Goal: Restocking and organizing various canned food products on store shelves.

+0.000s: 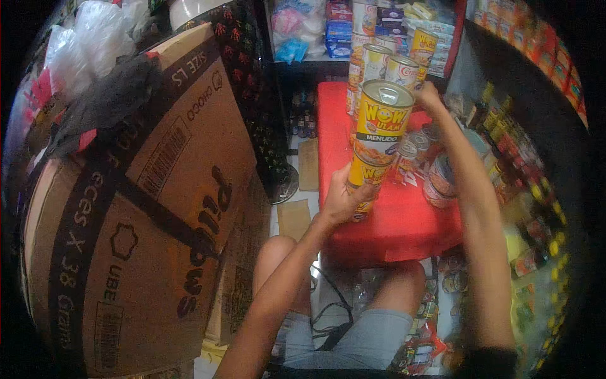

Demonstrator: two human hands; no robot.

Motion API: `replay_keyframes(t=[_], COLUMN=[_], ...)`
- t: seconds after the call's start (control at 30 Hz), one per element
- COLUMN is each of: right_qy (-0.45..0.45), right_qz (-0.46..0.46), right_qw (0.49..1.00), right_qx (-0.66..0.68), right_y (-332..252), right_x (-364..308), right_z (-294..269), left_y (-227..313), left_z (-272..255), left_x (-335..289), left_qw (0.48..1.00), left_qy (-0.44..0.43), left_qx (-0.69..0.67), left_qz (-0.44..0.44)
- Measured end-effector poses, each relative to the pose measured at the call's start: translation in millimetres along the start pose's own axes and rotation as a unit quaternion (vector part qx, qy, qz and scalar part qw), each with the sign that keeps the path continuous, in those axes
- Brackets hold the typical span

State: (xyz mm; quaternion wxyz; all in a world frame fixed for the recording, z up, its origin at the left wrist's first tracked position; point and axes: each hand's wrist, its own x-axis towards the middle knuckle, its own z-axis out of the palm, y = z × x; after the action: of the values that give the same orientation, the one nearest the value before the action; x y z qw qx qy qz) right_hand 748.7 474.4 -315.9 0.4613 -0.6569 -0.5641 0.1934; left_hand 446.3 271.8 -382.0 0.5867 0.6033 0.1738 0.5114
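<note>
My left hand (pixel 349 197) is wrapped round the lower part of a stack of yellow food cans near the front of a red stool-like surface (pixel 391 230). The top yellow can (pixel 384 117) stands upright with its silver lid showing. Beyond it, my right hand (pixel 429 96) is beside a white-labelled can (pixel 404 71) in a taller group; its fingers are partly hidden, so I cannot tell whether it grips one. Another yellow can (pixel 423 45) tops a stack behind that hand. Several cans lie or stand under my right forearm, among them a wide one (pixel 440 180).
A big cardboard box (pixel 158 208) fills the left side, with a black plastic bag (pixel 104 104) on it. Shelves of packets (pixel 385 28) stand at the back, and rows of goods (pixel 524 170) line the right. Cardboard (pixel 293 218) and a dark cable (pixel 334 306) lie on the floor.
</note>
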Motion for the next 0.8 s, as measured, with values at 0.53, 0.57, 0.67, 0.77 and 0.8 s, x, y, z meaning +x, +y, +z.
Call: replay_keyframes(t=[0.53, 0.57, 0.67, 0.77, 0.8], right_qy=[0.041, 0.067, 0.053, 0.087, 0.083], right_qz=[-0.003, -0.016, 0.024, 0.074, 0.094], right_qw=[0.997, 0.996, 0.998, 0.992, 0.991], right_qx=[-0.063, -0.060, -0.002, -0.046, -0.053], right_y=[-191.8, -203.5, -268.6, -339.6, -365.9], right_x=[-120.3, -130.4, -168.8, -211.6, -224.5], right_z=[-168.8, -185.4, -245.1, -307.2, -326.0], left_y=[183.7, 204.2, 270.0, 337.2, 354.2], left_z=[79.3, 91.0, 128.9, 173.3, 185.3], left_x=[78.2, 88.3, 116.9, 143.7, 152.2], left_qw=[0.995, 0.994, 0.991, 0.984, 0.981], left_qy=[-0.072, -0.077, -0.111, -0.159, -0.175], left_qx=[-0.020, -0.022, -0.037, -0.064, -0.071], left_qz=[0.064, 0.078, 0.060, 0.044, 0.048])
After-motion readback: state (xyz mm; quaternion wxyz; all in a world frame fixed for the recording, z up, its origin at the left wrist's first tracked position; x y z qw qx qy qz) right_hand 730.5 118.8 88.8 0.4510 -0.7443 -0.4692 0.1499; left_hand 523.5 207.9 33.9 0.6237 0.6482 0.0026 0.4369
